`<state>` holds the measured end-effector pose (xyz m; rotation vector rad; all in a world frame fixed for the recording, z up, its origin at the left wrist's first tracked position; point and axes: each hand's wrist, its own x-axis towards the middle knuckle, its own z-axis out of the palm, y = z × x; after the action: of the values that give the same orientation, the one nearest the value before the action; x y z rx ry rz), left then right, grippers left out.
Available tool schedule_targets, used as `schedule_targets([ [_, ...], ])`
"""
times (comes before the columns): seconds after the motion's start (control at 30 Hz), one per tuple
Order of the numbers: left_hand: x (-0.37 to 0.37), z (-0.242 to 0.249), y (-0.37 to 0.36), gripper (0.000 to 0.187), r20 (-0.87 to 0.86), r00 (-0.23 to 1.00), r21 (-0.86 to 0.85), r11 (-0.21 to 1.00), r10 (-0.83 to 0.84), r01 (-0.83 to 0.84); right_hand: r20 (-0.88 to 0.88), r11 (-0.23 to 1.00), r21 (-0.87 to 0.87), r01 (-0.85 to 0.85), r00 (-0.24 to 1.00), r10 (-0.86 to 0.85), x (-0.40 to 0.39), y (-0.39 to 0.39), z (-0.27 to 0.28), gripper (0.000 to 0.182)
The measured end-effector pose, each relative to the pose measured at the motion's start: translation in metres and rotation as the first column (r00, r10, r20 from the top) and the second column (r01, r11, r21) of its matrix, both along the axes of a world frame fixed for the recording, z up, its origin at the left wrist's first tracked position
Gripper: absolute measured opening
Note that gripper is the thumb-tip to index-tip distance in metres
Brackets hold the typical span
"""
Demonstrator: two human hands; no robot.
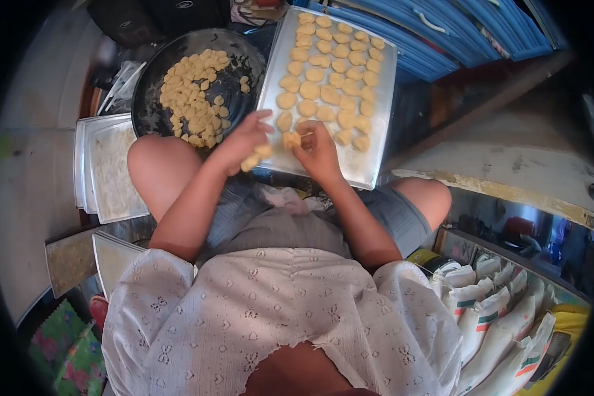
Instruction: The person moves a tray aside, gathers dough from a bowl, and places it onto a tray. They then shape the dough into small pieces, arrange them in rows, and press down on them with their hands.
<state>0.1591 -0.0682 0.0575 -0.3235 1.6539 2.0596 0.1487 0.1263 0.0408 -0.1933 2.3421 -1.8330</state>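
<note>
Rows of flattened yellow dough pieces (330,94) lie on a metal baking tray (386,86) in front of me. Over the tray's near left corner, my left hand (243,141) has a few dough lumps (257,156) in its grasp, with thumb and forefinger raised. My right hand (320,153) pinches a small dough piece (292,139) at the near end of the left column. To the left, a wide black pan (244,109) holds a heap of small dough lumps (191,92), a couple of them lying apart from the rest.
Blue slatted racks (402,39) stand behind the tray. More flat trays (115,168) are stacked at the left. A wooden ledge (501,191) runs along the right, with several white packets (488,317) below it. My bent knees flank the work.
</note>
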Motion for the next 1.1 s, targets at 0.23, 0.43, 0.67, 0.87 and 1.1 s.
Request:
schedule_targets([
  [0.23,-0.006,0.002,-0.014,0.040,0.019,0.952,0.209,0.930,0.306,-0.303,-0.477,0.835,0.550,-0.007,0.818,0.321,-0.006,-0.001,-0.025,0.010],
  [0.43,-0.005,-0.004,-0.002,0.034,0.117,0.976,0.257,0.944,0.182,-0.207,-0.436,0.838,0.542,-0.067,0.830,0.348,-0.007,-0.006,-0.028,0.007],
  [0.67,-0.001,0.004,0.006,0.040,0.175,0.963,0.421,0.868,0.206,-0.262,-0.252,0.942,0.317,-0.108,0.948,0.193,0.003,-0.006,0.006,0.017],
  [0.87,0.002,0.008,0.033,0.057,0.253,0.956,0.566,0.779,0.146,-0.269,-0.014,0.941,-0.130,-0.313,0.949,0.314,0.010,-0.004,0.030,0.022],
  [1.1,0.003,-0.006,0.029,0.024,0.198,0.979,0.289,0.952,0.044,-0.101,0.268,0.957,-0.289,0.019,0.961,0.062,0.005,0.028,0.011,0.021],
])
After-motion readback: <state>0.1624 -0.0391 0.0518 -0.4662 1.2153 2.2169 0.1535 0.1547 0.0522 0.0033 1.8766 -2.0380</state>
